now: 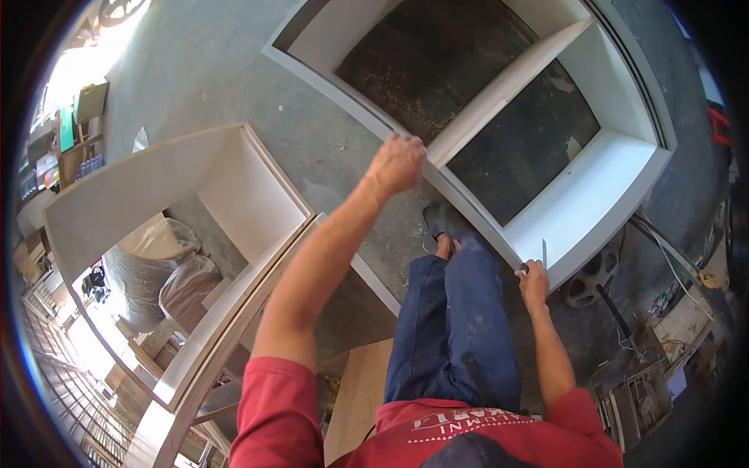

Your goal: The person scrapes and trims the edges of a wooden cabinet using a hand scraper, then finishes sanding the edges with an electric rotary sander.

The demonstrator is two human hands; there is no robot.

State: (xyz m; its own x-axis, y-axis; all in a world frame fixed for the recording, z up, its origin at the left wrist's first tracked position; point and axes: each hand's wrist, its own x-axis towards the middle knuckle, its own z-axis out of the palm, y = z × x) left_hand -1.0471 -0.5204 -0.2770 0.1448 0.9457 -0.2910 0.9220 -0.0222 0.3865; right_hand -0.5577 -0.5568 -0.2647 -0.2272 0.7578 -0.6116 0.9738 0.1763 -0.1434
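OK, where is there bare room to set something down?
The widest bare patch is floor between the divided frame and the other frame, beyond the left hand. The divided frame's two openings also show largely bare floor. It is crowded around the wheel, past the right hand, and by the wrapped bundles.

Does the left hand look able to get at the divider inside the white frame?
Most likely yes: the left hand is at the frame's near rail, close beside the near end of the divider, with nothing visible in between.
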